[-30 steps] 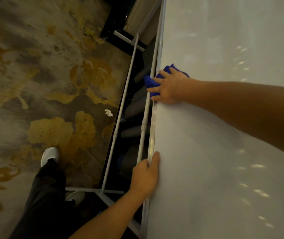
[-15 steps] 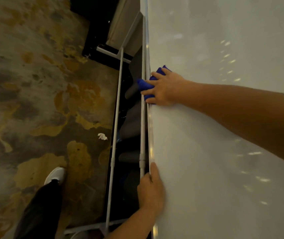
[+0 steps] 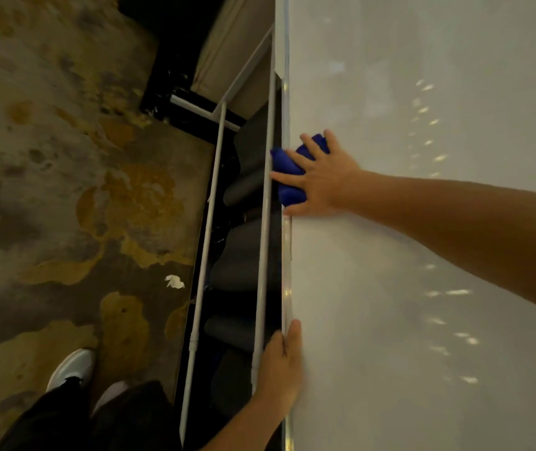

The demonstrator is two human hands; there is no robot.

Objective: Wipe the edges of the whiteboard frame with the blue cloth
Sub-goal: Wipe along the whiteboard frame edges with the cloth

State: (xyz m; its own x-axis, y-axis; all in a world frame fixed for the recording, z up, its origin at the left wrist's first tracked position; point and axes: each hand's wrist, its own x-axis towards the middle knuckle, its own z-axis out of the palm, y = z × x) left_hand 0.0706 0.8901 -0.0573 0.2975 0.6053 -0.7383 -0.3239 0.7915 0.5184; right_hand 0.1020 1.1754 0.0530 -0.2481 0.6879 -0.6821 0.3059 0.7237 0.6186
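Floor (image 3: pixel 64 196) is mottled grey with yellow-brown patches, dim lighting. Whiteboard (image 3: pixel 422 288) fills the right side of the view, glossy, with small light reflections scattered across it.

Nearest: black trouser legs (image 3: pixel 97 421) and two white shoes (image 3: pixel 73 367) at bottom left, standing on the floor just beside the stand.

Left hand (image 3: pixel 279 369) is low on the board's left edge. Thumb lies on the board face, fingers curl round behind the frame edge (image 3: pixel 286 288); closed grip on the frame, nothing else in it.

Two white stand tubes (image 3: pixel 201 288) run roughly parallel to the frame edge, just left of it. Between and behind them are dark rounded shapes; too dim to identify. A small crumpled white scrap (image 3: pixel 174 281) lies on the floor, near the outer tube.

Further up the same edge: right hand (image 3: pixel 322 180), arm coming in from the right across the board face. Hand is spread flat, fingers splayed and pointing left toward the edge, palm pressing the blue cloth (image 3: pixel 287 172) down. Not a pinch; cloth is trapped under palm and fingers. Cloth is bunched, sits right on the frame edge, bulging out past it on the left, with a bit showing above the fingers. The two hands are well apart along the edge.

Farthest: a crossbar (image 3: pixel 201 109) of the stand, a black baseboard strip and a beige panel (image 3: pixel 227 53) at top centre.
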